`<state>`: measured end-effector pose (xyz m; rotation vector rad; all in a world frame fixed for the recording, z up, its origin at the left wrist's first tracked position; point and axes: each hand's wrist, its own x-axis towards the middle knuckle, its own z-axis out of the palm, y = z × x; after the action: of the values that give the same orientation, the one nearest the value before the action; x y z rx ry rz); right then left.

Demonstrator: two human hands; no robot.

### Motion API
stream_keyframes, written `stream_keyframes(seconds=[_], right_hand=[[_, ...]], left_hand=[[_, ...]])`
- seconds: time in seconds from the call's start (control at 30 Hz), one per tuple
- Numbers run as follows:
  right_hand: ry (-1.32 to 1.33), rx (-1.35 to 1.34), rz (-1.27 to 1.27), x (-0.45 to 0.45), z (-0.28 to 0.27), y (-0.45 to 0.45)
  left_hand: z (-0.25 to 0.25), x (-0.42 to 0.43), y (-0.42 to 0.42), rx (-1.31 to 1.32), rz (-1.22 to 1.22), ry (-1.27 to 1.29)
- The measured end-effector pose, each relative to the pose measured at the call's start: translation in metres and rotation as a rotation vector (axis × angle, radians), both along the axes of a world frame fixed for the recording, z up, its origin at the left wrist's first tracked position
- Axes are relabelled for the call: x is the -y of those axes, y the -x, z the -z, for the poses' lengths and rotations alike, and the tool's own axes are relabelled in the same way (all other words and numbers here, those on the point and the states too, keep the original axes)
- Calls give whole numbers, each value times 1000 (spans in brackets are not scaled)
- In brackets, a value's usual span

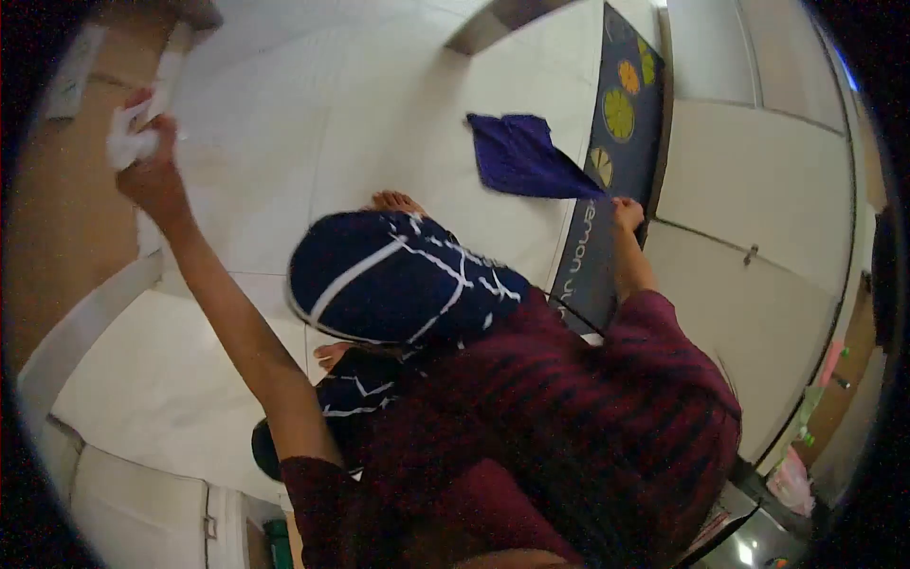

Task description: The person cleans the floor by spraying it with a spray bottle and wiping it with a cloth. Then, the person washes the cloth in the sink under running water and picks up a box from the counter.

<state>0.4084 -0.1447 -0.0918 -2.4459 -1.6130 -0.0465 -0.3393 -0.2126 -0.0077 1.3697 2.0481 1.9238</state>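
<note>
My left hand (152, 161) is raised at the upper left, closed round a crumpled white cloth or tissue (133, 142). On the right, my right hand (627, 214) pinches one corner of a dark purple cloth (526, 156). The cloth stretches away to the left from that hand, over the pale floor and the edge of a dark mat (616, 114) with citrus pictures. Below the two hands are my bent knees in dark blue trousers with white lines (379, 275), and a bare foot shows beyond them.
White cabinet doors (749, 161) line the right side beside the mat. A brown wooden panel (81, 209) stands at the left, with a white cabinet (137, 503) at the lower left. A curved brown object (502, 24) is at the top.
</note>
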Motion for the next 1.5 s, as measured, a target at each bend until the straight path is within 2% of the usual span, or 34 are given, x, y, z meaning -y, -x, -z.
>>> stream_keyframes(seconds=[0.03,0.13,0.17,0.27,0.37,0.4,0.43,0.47,0.5,0.53,0.57,0.6,0.67,0.7,0.73,0.8,0.87,0.93,0.97,1.0,1.1,1.17,1.3,1.4,1.47,1.5], right_hand=[[97,-13,47,-12,-8,-11],[136,-49,-183,-35,-53,12],[133,-113,-171,-35,-69,18],[109,-398,62,-23,-163,60],[13,-415,130,-5,-250,51],[-12,-411,163,-7,-277,62],[-25,-483,179,2,-318,59],[-163,-574,199,11,-349,62],[-297,-655,209,18,-371,69],[-374,-704,249,32,-403,70],[-443,-740,292,40,-442,67],[-507,-756,291,50,-476,53],[-652,-862,196,73,-538,16],[-705,-811,241,88,-564,-1],[-845,-918,286,99,-587,-23],[-882,-1025,261,114,-631,-81],[-965,-1011,285,106,-673,-109],[-1018,-976,316,113,-681,-181],[-980,-1029,197,123,-674,-235],[-993,-1118,206,127,-670,-279],[-967,-1347,404,168,-632,-387],[-945,-1391,587,178,-617,-443],[-1077,-1493,875,189,-592,-508],[-1162,-1516,1054,194,-563,-539],[-1225,-1480,1116,191,-549,-564],[-1274,-1444,1059,189,-548,-578]], left_hand=[[-10,-1,5,-26,8,50],[-54,3,13,22,-17,198],[-68,2,9,66,-19,252],[-116,8,3,-29,-130,362],[-166,23,-10,68,45,267],[-130,22,10,367,147,205],[-136,26,5,360,161,222],[-144,29,1,352,176,240],[-136,50,3,41,124,275],[-164,66,-12,9,85,391],[-177,77,-20,148,109,349],[-204,90,-27,155,77,492],[-236,121,-44,316,44,510],[-245,146,-50,259,33,541],[-261,163,-58,198,19,562],[-309,185,-79,80,13,529],[-338,200,-93,105,-56,574],[-353,203,-127,150,-118,570],[-347,208,-139,57,-97,535],[-341,205,-149,-32,-66,518],[-401,170,-235,-188,-86,572],[-406,143,-270,-110,-5,518],[-437,107,-312,-130,-71,615],[-449,79,-329,13,56,549],[-442,66,-322,87,120,472],[-448,65,-325,40,131,448]])
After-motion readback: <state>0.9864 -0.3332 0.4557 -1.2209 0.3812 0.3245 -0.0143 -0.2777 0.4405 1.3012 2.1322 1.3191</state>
